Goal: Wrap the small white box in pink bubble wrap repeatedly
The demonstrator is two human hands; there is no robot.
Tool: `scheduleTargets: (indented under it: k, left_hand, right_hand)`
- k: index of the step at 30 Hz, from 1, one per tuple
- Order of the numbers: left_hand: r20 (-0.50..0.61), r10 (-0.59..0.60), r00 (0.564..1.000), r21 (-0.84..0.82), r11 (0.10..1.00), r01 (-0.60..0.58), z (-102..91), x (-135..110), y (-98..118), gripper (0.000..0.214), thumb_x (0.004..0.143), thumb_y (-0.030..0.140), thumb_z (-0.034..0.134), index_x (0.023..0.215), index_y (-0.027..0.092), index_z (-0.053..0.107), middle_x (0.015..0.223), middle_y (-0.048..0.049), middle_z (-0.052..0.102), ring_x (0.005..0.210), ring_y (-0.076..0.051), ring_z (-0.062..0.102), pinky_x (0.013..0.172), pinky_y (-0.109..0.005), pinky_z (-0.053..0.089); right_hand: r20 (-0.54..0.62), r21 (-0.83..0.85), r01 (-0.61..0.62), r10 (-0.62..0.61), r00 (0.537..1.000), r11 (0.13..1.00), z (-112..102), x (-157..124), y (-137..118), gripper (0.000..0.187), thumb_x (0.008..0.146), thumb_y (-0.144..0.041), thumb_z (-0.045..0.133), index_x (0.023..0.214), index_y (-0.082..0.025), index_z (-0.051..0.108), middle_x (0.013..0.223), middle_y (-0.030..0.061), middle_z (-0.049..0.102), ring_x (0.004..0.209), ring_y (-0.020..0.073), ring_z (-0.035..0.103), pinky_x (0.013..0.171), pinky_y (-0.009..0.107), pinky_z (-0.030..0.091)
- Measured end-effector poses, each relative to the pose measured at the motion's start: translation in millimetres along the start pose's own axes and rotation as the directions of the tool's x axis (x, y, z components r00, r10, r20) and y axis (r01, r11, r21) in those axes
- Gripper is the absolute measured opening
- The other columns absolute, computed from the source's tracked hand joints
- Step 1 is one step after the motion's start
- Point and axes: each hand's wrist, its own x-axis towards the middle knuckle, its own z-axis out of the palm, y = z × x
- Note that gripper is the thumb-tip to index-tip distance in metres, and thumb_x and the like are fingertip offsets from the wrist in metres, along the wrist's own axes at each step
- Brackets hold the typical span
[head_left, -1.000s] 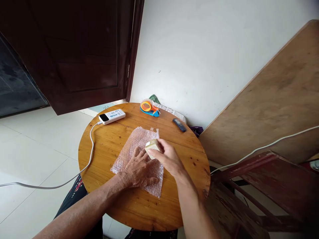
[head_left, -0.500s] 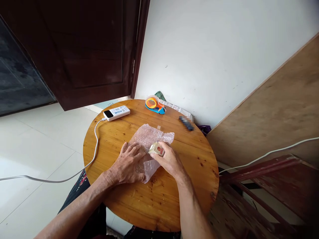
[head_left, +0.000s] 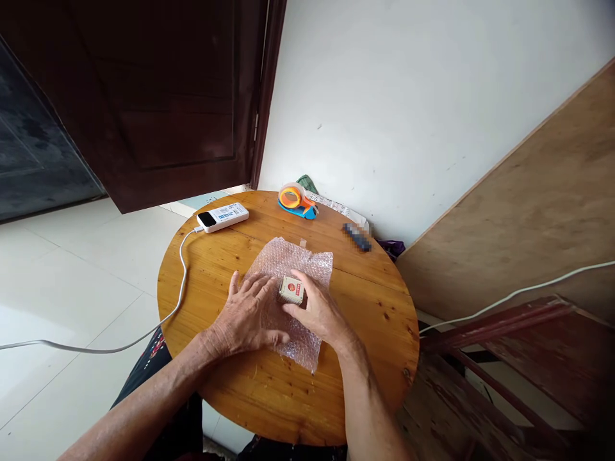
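Note:
A sheet of clear pinkish bubble wrap [head_left: 307,349] lies spread on the round wooden table. On top of it is a small cream-coloured box [head_left: 291,290] with a red emblem and red lettering. My right hand [head_left: 321,315] has its thumb on the near side of the box and its fingers on the far side, closed around it. Flat on the left part of the wrap lies my left hand [head_left: 245,318], fingers spread and thumb pointing right. Its fingertips are close to the box's left side; I cannot tell whether they touch it.
A white device with a black screen [head_left: 223,217] stands at the table's back left, its white cable [head_left: 181,282] running off the left edge. At the back are an orange and blue tape dispenser [head_left: 298,202] and a blurred dark object [head_left: 357,237]. A wall rises behind.
The box has come down and slightly left onto the wrap, in my right hand. The wrap's right and near parts now lie flatter and more spread out. My left thumb has shifted right.

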Motion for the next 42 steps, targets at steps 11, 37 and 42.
scheduleTargets:
  k: [11, 37, 42]
  left_hand:
    - [-0.031, -0.015, 0.999, 0.02, 1.0, 0.015, -2.1, 1, -9, 0.094, 0.065, 0.064, 0.076, 0.144, 0.025, 0.043, 0.148, -0.0147, 0.05, 0.141, -0.04, 0.036, 0.116, -0.066, 0.008]
    - [-0.271, 0.268, 0.924, 0.063, 0.963, -0.261, -29.1, -7, 11, 0.015, 0.086, 0.008, 0.049, 0.082, 0.018, 0.06, 0.081, -0.0023, 0.07, 0.082, -0.017, 0.066, 0.108, -0.049, 0.041]
    - [-0.289, 0.134, 0.948, 0.089, 0.99, -0.113, -37.4, 36, 20, 0.013, 0.084, 0.01, 0.053, 0.076, 0.018, 0.061, 0.065, -0.0011, 0.065, 0.065, -0.017, 0.062, 0.101, -0.045, 0.046]
  right_hand:
    - [0.009, 0.02, -0.049, 0.049, 0.999, 0.999, -2, 1, -1, 0.035, 0.076, -0.017, 0.066, 0.109, -0.024, 0.058, 0.098, 0.0016, 0.069, 0.088, 0.0188, 0.062, 0.078, 0.03, 0.046]
    - [0.059, 0.273, -0.08, 0.066, 0.996, 0.959, -11, 0, 4, 0.049, 0.084, -0.049, 0.067, 0.126, -0.025, 0.057, 0.124, 0.0093, 0.066, 0.112, 0.0264, 0.061, 0.097, 0.043, 0.046]
    - [0.119, 0.572, -0.117, 0.059, 0.991, 0.812, -26, -2, 17, 0.067, 0.087, -0.073, 0.049, 0.132, -0.024, 0.054, 0.136, 0.0121, 0.06, 0.127, 0.0294, 0.054, 0.106, 0.047, 0.042]
